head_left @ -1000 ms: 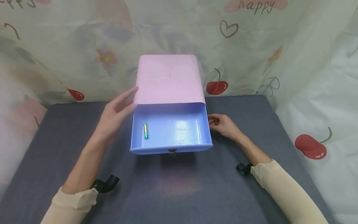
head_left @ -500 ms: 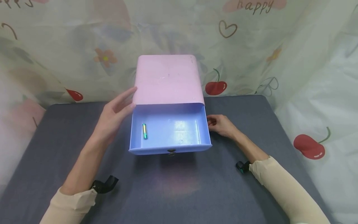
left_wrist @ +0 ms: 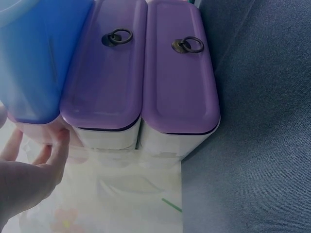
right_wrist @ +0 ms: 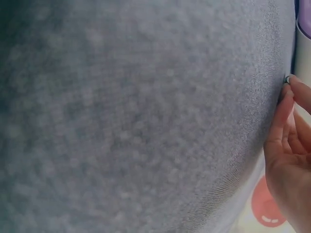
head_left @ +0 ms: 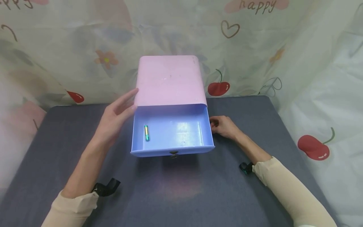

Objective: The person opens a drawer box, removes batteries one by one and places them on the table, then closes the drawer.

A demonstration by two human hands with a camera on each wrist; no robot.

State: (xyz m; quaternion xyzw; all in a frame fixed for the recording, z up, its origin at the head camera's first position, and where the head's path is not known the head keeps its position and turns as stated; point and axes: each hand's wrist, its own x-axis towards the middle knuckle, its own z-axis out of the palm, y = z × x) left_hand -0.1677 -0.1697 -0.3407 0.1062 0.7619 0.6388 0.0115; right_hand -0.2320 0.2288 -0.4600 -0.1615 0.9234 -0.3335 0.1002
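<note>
A pink-topped drawer unit [head_left: 171, 80] stands on the grey table. Its top blue drawer [head_left: 184, 135] is pulled out, and a green-and-gold battery [head_left: 146, 133] lies inside at the left. My left hand [head_left: 113, 117] rests its fingertips against the unit's left side, fingers extended. Beside the drawer's right wall, low by the table, my right hand [head_left: 225, 126] has its fingers curled. In the right wrist view its thumb and finger pinch a small greenish object [right_wrist: 287, 79], mostly hidden. Two purple drawers [left_wrist: 104, 73] with ring pulls are closed in the left wrist view.
The grey tabletop [head_left: 170, 201] spreads in front of the unit and to both sides. A curtain [head_left: 175, 28] printed with cherries and flowers hangs behind and at the sides. A metal ring pull [head_left: 174, 154] sits on the blue drawer's front.
The view shifts very slightly. Both hands, the blue drawer and the battery stay in nearly the same places.
</note>
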